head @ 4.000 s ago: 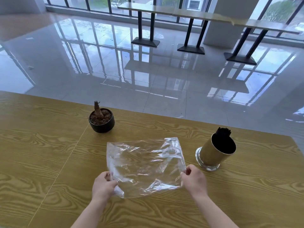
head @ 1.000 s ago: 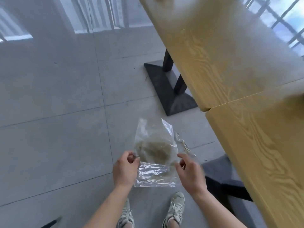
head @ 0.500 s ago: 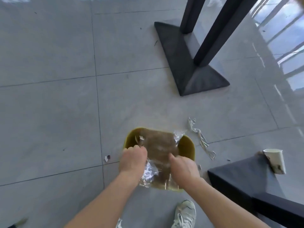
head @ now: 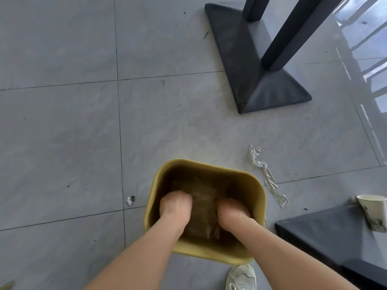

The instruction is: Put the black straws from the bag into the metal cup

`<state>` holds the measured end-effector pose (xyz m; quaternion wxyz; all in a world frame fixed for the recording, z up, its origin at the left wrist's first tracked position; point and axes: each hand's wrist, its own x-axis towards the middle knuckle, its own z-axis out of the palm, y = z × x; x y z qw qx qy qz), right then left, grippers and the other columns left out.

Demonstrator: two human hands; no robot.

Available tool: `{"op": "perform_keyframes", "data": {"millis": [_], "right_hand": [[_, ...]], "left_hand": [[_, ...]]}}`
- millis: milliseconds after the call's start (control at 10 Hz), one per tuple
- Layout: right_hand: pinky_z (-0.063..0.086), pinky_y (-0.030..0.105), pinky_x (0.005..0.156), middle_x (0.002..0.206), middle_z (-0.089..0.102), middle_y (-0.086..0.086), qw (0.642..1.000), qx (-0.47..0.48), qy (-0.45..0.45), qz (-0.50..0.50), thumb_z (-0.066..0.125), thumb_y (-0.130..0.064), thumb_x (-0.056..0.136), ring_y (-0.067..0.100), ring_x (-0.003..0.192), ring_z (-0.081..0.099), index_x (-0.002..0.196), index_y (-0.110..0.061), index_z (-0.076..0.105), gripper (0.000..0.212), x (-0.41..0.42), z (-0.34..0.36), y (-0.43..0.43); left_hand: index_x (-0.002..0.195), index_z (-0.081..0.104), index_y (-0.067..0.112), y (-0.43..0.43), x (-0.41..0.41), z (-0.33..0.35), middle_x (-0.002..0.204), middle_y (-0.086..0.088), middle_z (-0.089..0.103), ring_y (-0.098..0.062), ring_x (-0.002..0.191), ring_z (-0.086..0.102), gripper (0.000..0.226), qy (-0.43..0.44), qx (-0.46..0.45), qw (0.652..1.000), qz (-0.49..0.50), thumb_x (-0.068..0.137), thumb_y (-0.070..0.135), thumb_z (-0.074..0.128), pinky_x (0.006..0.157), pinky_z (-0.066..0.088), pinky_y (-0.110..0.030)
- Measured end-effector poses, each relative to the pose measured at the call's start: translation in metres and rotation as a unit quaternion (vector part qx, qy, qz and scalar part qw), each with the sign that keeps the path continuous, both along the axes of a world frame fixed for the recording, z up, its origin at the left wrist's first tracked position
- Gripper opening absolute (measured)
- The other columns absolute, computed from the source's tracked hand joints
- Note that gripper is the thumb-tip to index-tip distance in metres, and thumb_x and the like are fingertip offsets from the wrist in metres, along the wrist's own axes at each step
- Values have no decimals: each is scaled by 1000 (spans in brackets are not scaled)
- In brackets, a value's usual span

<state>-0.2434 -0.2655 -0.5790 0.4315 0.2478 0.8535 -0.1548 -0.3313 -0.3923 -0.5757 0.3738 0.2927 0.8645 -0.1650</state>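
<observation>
Both hands are reaching down into a yellow bin (head: 155, 185) that is standing on the grey tiled floor (head: 62, 126).

- Your left hand (head: 176, 204) is sitting at the left side of the bin's inside and your right hand (head: 233, 209) at the right side. Both are below the rim.
- The clear bag (head: 202, 210) is lying inside the bin, stretched between your two hands. It is looking brownish against the bin's dark bottom.
- The fingers (head: 180, 196) of each hand are curling down and gripping a side edge of the bag. The tips are hiding under the knuckles.
- A twisted strip of clear wrapper (head: 268, 176) is lying on the floor just right of the bin, and a small scrap (head: 130, 199) is lying to its left.
- A paper cup (head: 374, 212) is tipping against a dark table base (head: 324, 231) at the right.
- Another table base (head: 261, 80) is standing farther off.
- Your pale shoe (head: 240, 277) is showing just below the bin.
</observation>
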Motion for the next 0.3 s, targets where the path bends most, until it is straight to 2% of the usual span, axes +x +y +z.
{"op": "perform_keyframes", "data": {"millis": [100,200,300], "right_hand": [[56,38,81,97,65,3,1000,6,15,-12,48,-13,98,22,77,55,111,-20,65,23,1,12,0],[59,37,79,90,66,-1,998,2,43,-46,54,-15,95,21,78,61,105,-22,71,21,2,36,0],[58,37,82,102,67,0,995,29,91,-30,54,-20,95,22,93,63,113,-24,69,23,3,63,-2]], "left_hand": [[109,69,13,-3,7,11,106,-9,66,-25,93,65,21,20,35,999,6,94,5,56,71,54,-35],[118,62,14,-8,8,37,115,-11,62,-27,98,63,24,48,99,994,-1,94,15,58,81,56,-37],[117,60,16,-17,12,64,113,-9,62,-26,97,60,23,55,154,987,3,94,17,55,84,53,-37]]}}
